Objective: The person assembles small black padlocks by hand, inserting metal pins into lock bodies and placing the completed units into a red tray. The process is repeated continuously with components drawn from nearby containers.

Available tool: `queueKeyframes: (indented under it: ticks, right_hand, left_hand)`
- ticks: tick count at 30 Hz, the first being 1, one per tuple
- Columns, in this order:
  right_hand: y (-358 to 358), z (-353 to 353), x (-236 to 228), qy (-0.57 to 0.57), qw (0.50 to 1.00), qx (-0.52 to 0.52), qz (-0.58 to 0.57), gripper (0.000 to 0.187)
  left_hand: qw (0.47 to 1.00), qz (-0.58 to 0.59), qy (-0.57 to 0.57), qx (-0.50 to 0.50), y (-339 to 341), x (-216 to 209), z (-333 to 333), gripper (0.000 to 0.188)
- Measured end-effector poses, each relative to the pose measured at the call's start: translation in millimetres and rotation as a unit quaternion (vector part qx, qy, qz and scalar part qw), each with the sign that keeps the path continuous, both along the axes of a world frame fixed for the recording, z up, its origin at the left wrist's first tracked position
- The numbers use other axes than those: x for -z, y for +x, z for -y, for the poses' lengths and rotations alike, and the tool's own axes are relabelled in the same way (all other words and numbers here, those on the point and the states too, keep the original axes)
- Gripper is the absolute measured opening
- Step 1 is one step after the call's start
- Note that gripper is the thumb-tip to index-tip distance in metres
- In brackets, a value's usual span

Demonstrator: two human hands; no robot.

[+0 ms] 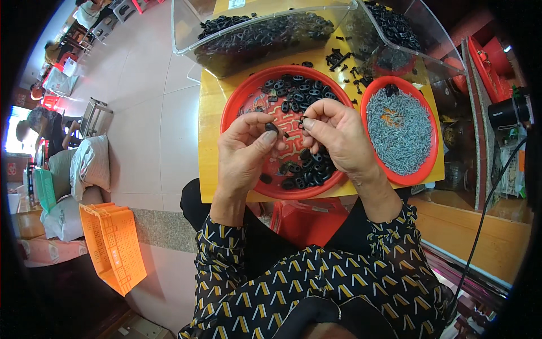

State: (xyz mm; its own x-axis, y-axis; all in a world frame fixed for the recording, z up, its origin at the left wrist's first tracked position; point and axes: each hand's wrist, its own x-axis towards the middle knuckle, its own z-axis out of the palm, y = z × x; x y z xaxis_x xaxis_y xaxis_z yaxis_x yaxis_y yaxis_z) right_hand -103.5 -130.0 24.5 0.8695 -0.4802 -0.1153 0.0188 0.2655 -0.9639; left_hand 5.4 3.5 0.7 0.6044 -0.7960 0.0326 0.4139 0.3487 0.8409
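I see the left hand (244, 151) above the red basin (293, 194), thumb and forefinger clamped on a black oval (271, 127). Just beside it, the right hand (341, 138) has thumb and forefinger pinched on a dark bit (302, 121), too small for me to make out. More ovals (313, 169) lie below, in the basin. To the right I see a red plate (409, 179) of silvery screws (398, 141); clear bins (237, 59) of black parts stand beyond, on the yellow table (211, 141).

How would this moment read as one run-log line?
Left hand: pinches black oval piece | Right hand: pinches small dark piece | Below: red basin | Beside it: silvery screw-like pieces
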Motion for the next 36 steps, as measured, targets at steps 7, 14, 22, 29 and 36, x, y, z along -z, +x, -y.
queueKeyframes:
  ticks: [7,14,22,29,36]
  right_hand:
    - [-0.9,-6.2,-5.0,-0.048,0.999,-0.001,-0.021,0.007]
    - [-1.5,-7.3,-7.5,-0.076,0.997,-0.002,-0.026,0.007]
    - [-1.7,-7.8,-7.8,-0.084,0.996,-0.019,-0.032,0.006]
    - [-2.1,-7.9,-9.0,-0.090,0.995,-0.028,-0.037,0.005]
    - [-2.2,-8.8,-10.1,-0.063,0.997,-0.040,-0.030,0.006]
  left_hand:
    - [0.999,0.030,0.017,0.039,0.0,2.4,-1.9,0.028]
    - [0.996,0.075,0.030,0.029,-1.7,6.9,-2.3,0.028]
    - [0.992,0.114,0.059,0.018,-3.8,4.0,-2.9,0.027]
    - [0.983,0.163,0.088,0.017,-6.5,0.6,-4.6,0.027]
    - [0.977,0.188,0.099,0.032,-9.0,-3.6,-4.2,0.027]
